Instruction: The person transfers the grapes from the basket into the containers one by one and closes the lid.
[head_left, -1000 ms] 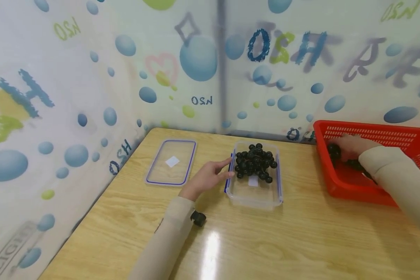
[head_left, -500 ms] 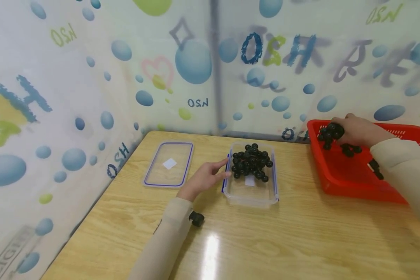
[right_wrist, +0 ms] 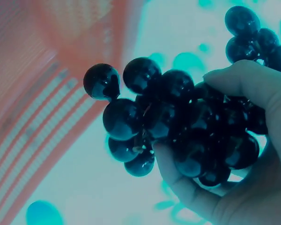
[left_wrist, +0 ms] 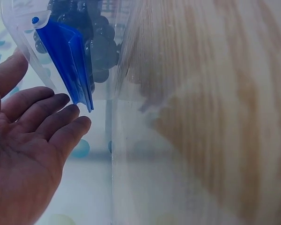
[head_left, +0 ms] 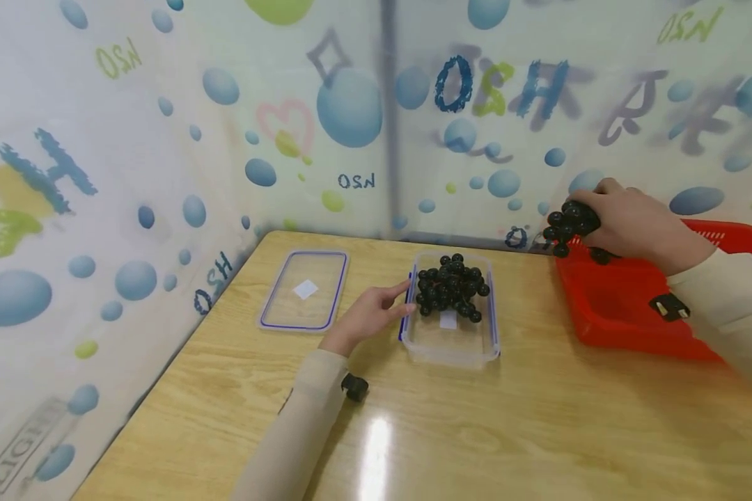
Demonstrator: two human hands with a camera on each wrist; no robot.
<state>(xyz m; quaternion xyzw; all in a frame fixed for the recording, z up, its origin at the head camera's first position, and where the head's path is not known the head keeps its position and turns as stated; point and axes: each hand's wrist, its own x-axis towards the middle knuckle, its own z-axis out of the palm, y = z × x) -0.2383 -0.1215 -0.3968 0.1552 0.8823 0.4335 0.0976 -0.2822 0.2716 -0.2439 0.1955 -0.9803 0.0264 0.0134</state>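
My right hand [head_left: 639, 223] grips a bunch of dark grapes [head_left: 572, 223] above the left end of a red basket [head_left: 633, 334]. In the right wrist view the thumb and fingers curl round the grapes [right_wrist: 192, 117], with more berries showing past the hand. My left hand [head_left: 370, 316] lies at the left side of a clear plastic container [head_left: 454, 351], fingers fairly straight and fingertips at its wall by the blue latch [left_wrist: 68, 61]. Another bunch of dark grapes [head_left: 452, 285] sits inside that container, over a small white label.
Left of the container, a clear lid [head_left: 303, 289] with a blue seal lies flat on the wooden table [head_left: 539, 417]. A patterned curtain [head_left: 351, 104] hangs behind and along the left side of the table.
My right hand has lifted the bunch of grapes up out of the red basket, slightly leftward. The left hand stays at the container.
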